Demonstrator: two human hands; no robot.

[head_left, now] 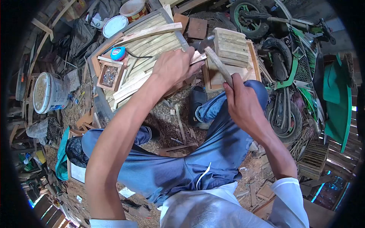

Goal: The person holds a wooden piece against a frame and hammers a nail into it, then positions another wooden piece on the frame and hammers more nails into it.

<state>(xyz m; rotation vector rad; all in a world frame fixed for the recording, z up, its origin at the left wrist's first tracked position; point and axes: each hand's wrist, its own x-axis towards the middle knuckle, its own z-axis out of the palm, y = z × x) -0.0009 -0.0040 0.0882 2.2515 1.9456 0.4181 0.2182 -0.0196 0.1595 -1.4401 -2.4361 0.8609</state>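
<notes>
My left hand (173, 66) reaches over a low bench covered in pale wooden slats (152, 46). Its fingers are curled around a short piece of wood (199, 58), whose end sticks out past the fingertips. A narrow wooden strip (219, 65) is in my right hand (245, 104), thumb along one side, its far end close to the piece in my left. Beyond both hands, a stack of slats (231, 45) lies in a shallow wooden tray (252, 62). A blue tape measure (118, 53) and a small wooden box of nails (110, 75) are on the bench, left of my left hand.
A white bucket (45, 93) stands on the left; a round white lid (115, 26) and a paint bucket (133, 9) are at the back. A small green motorbike (294, 62) is parked on the right. Wood scraps and shavings litter the floor (167, 114) between my legs.
</notes>
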